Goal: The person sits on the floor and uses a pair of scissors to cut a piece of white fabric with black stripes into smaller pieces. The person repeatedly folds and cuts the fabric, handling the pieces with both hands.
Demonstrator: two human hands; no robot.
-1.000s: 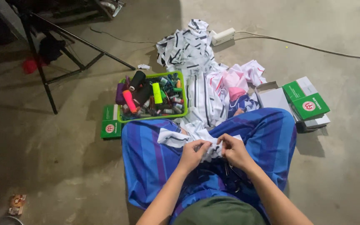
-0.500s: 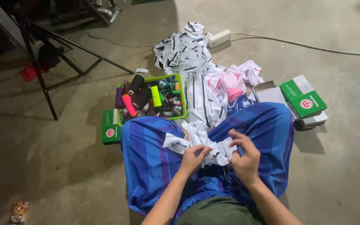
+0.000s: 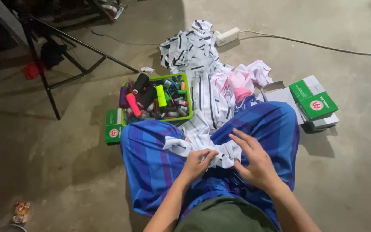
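— What do we notice changed in the lower middle of the frame?

— Our right hand (image 3: 254, 161) has let go and now hovers, fingers spread, over the white striped cloth piece (image 3: 202, 148) on our lap. Half a second ago it was on the fabric.

— And our left hand (image 3: 198, 162)?

— Pinched on the cloth, so the piece stays put.

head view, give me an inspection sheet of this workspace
surface: bare concrete floor, person seated on it in a blue striped wrap.
job's things: white cloth piece on the lap.
clutter: green basket of thread spools; heap of white striped cloth; green boxes.
grippers: left hand pinches the cloth; right hand spread open, resting on it.
cables: white power strip with cord on the floor.
surroundings: black stand at the upper left.
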